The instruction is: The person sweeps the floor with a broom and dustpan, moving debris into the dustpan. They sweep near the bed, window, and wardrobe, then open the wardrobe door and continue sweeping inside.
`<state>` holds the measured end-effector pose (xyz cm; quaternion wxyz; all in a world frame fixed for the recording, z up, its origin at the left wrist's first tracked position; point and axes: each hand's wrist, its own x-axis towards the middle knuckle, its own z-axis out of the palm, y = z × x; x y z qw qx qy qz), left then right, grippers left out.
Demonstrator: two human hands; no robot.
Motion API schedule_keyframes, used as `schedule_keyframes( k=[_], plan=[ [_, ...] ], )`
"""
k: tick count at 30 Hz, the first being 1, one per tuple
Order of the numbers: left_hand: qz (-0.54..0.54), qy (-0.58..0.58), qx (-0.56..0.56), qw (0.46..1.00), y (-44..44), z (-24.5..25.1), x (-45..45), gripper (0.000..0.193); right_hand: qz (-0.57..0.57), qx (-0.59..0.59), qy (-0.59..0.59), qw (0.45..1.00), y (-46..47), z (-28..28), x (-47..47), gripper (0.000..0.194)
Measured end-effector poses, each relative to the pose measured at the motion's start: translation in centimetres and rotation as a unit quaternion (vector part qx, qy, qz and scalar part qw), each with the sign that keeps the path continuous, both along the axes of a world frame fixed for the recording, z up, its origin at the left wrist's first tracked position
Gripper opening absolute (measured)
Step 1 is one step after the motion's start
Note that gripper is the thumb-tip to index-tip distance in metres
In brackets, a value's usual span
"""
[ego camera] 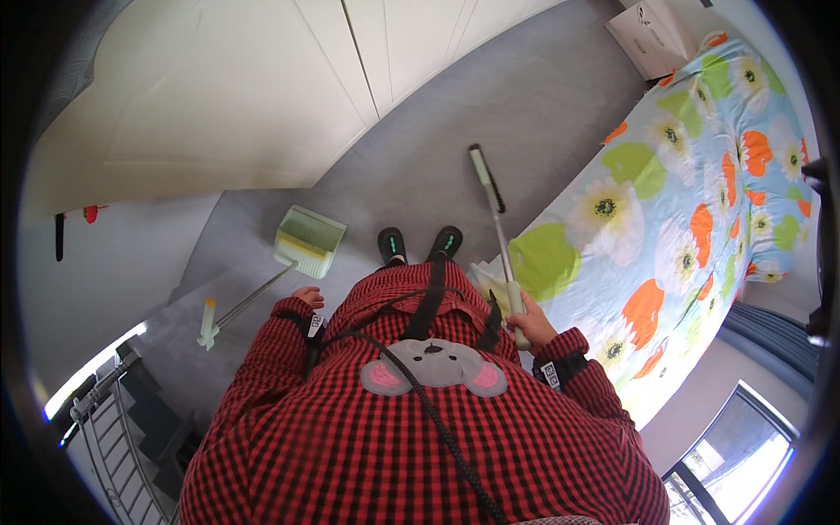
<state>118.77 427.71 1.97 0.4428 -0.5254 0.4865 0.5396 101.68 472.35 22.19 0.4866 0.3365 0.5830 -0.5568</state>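
My right hand (pixel 535 323) is closed around the pale green grip of a long-handled broom (pixel 501 233). The broom's head, with dark bristles, points away from me over the grey floor. My left hand (pixel 309 297) hangs beside my body with its fingers loosely curled and nothing seen in it. Just beyond that hand, a pale green long-handled dustpan (pixel 308 223) with a yellow comb edge stands on the floor. Its metal pole slants back to the left and ends in a green and orange handle. My fingers do not touch it.
A bed with a flowered cover (pixel 610 243) runs along the right. Cream cabinet doors (pixel 243 98) line the upper left. A white box-like cabinet (pixel 650 39) stands at the bed's far end. At the lower left is a metal rack (pixel 118 426).
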Motion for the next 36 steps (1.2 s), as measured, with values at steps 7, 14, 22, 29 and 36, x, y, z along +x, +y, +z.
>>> schedule_keyframes(
  k=[7,14,22,29,36],
  plan=[
    [0.003,0.000,0.000,1.000,1.1,1.4,-0.9,0.045,-0.015,-0.065,-0.040,0.997,0.8,4.0,-3.5,0.062],
    [0.036,0.023,-0.034,0.999,3.2,1.2,-0.5,0.039,-0.011,-0.025,0.058,0.998,2.9,2.4,-7.1,0.060],
    [-0.089,0.159,-0.076,0.980,3.4,-1.7,8.8,0.038,0.092,0.103,0.281,0.950,5.0,-8.8,-18.1,0.035],
    [0.182,-0.022,-0.074,0.980,7.5,0.4,12.7,0.030,0.149,0.138,0.198,0.959,5.6,-15.9,-31.1,0.017],
    [0.181,-0.099,-0.065,0.976,12.1,4.7,16.5,0.032,0.219,0.093,0.160,0.958,2.0,-20.8,-36.6,0.022]
  ],
)
